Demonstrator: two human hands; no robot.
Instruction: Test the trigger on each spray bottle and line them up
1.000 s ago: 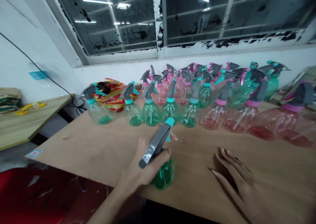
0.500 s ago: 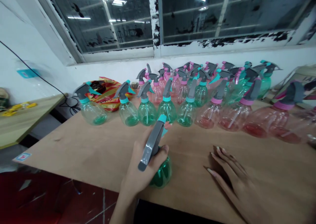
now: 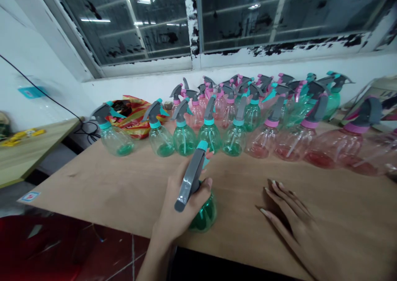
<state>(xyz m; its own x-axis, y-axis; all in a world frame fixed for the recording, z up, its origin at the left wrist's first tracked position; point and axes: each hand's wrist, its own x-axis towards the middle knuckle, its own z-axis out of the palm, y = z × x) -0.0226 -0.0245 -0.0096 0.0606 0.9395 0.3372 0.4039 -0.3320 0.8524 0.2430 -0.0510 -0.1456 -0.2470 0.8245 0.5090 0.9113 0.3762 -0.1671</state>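
Sprayer [image 3: 192,173] in left grip [image 3: 176,213]

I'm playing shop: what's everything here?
table: one, brown, middle
held bottle: one, green, front middle
front bottles: five green, at least three pink, across table
back bottles: many, pink and green, behind those
bag: one, red and yellow, back left
sticker: one, blue-white, table's left corner
side table: one, yellowish, left
bits: count unclear, yellow, on side table
cord: one, black, left
window: one, dark, back
floor: red, bottom left
left hand: one, gripping held bottle
right hand: one, on table
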